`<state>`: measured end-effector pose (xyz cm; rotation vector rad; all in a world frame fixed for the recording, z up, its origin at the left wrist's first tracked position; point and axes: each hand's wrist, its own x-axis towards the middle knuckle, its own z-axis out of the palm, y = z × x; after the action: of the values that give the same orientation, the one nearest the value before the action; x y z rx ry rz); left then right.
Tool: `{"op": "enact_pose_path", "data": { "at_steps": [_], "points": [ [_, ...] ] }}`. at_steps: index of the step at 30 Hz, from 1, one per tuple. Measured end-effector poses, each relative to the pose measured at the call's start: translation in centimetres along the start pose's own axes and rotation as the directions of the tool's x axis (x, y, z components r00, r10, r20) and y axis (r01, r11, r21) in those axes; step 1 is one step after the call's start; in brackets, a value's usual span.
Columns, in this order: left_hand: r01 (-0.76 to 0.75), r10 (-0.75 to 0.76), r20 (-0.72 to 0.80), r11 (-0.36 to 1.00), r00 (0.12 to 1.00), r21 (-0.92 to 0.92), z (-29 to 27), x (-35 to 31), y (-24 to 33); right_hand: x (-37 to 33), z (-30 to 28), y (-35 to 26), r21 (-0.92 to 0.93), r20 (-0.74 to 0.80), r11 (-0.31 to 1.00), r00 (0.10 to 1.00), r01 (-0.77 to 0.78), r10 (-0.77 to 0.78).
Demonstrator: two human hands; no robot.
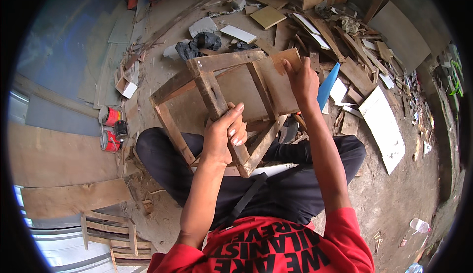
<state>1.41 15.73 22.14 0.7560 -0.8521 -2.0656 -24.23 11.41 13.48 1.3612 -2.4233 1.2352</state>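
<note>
gripping wooden frame (263, 93), left hand (221, 135) clamped round bar (211, 95), right hand (302, 81) pinching thin board (282, 90), perhaps touching frame

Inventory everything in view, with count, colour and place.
Wooden frame: one, brown, centre.
Thin board: one, brown, frame's right side.
Tapered piece: one, blue, right of thin board.
Cans: three, two red, one black, left.
Crumpled plastic: uncounted, black, beyond frame.
Large panel: one, white, right floor.
Scrap wood: many, mostly brown, upper right.
Slatted wood: uncounted, brown, lower left.
Shirt: one, red, bottom.
Trousers: one pair, dark, centre.
Left hand: one, bare, on frame.
Right hand: one, bare, on thin board.
</note>
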Motion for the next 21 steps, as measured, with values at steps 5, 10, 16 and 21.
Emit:
{"op": "enact_pose_path", "data": {
  "at_steps": [5, 10, 16, 21],
  "points": [
    [0.011, -0.009, -0.041, 0.998, 0.999, 0.054, 0.5, -0.2, -0.6, -0.1, 1.0, 1.1, -0.004, -0.021, 1.000, 1.000, 0.018, -0.018],
    [0.012, -0.008, -0.051, 0.998, 0.999, 0.069, 1.2, 0.0, -1.5, -0.1, 1.6, 2.3, 0.034, -0.035, 0.999, 0.999, 0.007, -0.006],
    [0.018, -0.014, -0.042, 0.996, 0.999, 0.092, 1.5, 0.1, -2.4, -0.5, 1.8, 3.3, 0.066, -0.026, 0.997, 0.999, -0.045, 0.047],
    [0.011, -0.008, -0.036, 0.995, 0.999, 0.094, 1.8, 1.6, -1.5, 0.0, 1.0, 3.0, 0.209, 0.102, 0.968, 0.988, -0.138, 0.119]
  ]
}}
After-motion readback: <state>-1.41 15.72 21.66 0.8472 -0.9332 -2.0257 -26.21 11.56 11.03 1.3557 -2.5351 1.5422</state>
